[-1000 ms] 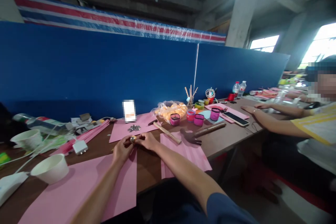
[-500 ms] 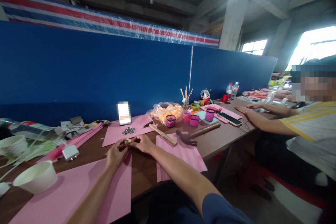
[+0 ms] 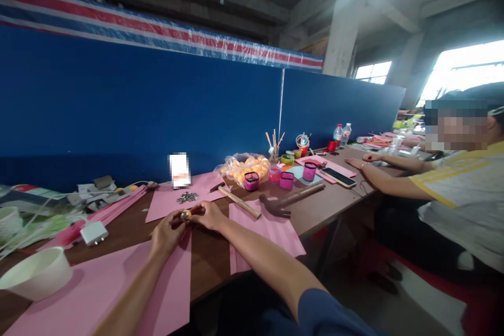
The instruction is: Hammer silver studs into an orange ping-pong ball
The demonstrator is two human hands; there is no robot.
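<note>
Over the table, my left hand [image 3: 168, 232] pinches a small round yellow piece [image 3: 185, 214] with a shiny metallic face between thumb and fingers. My right hand [image 3: 209, 216] meets it from the right, its thumb and fingertips closed at the piece's edge; the exact contact is partly hidden. Just beyond the hands, a pile of small silver metal bits [image 3: 187, 197] lies on a pink sheet [image 3: 157, 209]. To the right are a wooden-handled tool [image 3: 241, 202] and a claw hammer [image 3: 291, 201]. Another pink sheet [image 3: 118, 283] is under my left forearm.
A plastic bag of orange balls [image 3: 244, 167] and small purple containers [image 3: 286, 180] stand behind the hammer. A phone [image 3: 337, 177] lies farther right, near a seated co-worker [image 3: 449, 189]. At left are a white bowl [image 3: 37, 273] and a charger [image 3: 93, 233]. A blue partition [image 3: 137, 105] backs the table.
The view has turned slightly right, so the table things sit a little farther left. Both hands keep their grip on the yellow piece, with only slight finger movement.
</note>
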